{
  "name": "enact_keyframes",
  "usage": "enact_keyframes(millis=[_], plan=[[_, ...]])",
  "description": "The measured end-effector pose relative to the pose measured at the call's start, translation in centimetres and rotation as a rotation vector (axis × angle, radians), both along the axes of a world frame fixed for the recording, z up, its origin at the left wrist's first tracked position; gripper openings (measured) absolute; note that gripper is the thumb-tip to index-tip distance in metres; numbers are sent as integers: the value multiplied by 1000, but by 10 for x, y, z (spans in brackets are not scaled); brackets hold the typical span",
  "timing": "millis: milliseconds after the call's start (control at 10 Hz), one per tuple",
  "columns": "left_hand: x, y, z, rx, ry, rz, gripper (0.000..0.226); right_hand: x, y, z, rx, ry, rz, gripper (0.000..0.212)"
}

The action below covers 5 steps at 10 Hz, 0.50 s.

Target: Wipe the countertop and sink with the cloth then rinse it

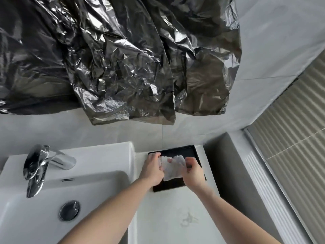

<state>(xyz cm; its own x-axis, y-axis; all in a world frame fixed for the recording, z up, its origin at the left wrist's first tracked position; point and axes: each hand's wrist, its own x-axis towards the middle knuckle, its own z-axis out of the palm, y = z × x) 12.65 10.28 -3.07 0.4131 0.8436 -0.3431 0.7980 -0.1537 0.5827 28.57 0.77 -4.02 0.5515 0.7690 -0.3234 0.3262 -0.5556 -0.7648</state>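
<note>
A crumpled white cloth (173, 167) is held over a black tray (187, 151) at the back of the white countertop (163, 208). My left hand (152, 170) pinches the cloth's left edge. My right hand (193, 175) grips its right side with curled fingers. A white sink (98, 187) lies to the left, with a chrome faucet (44, 163) behind the basin and a round drain plug (69, 210) in its floor. A faint wet smear (189, 219) marks the countertop nearer to me.
Crinkled black plastic sheeting (114, 59) hangs over the wall above the sink. Grey wall tiles (105, 132) run behind the counter. A ribbed glass panel (290, 147) with a metal frame stands to the right, past a grey ledge (226, 164).
</note>
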Motion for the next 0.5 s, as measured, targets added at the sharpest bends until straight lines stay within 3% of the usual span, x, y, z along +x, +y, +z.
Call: enact_keyframes(millis=[100, 200, 300, 400, 500], plan=[[-6, -9, -22, 65, 255, -378, 62, 0, -6, -26, -136, -198, 197, 48], [-10, -23, -38, 54, 387, -562, 76, -7, -15, -43, -208, -295, 382, 65], [-9, -30, -41, 10, 491, -616, 95, -11, -22, -47, -320, -387, 565, 69], [-11, -33, -30, 23, 513, -611, 94, -9, -24, -45, -385, -411, 649, 75], [-19, -37, -11, 36, 443, -564, 85, -8, -21, -30, -334, -313, 615, 72]])
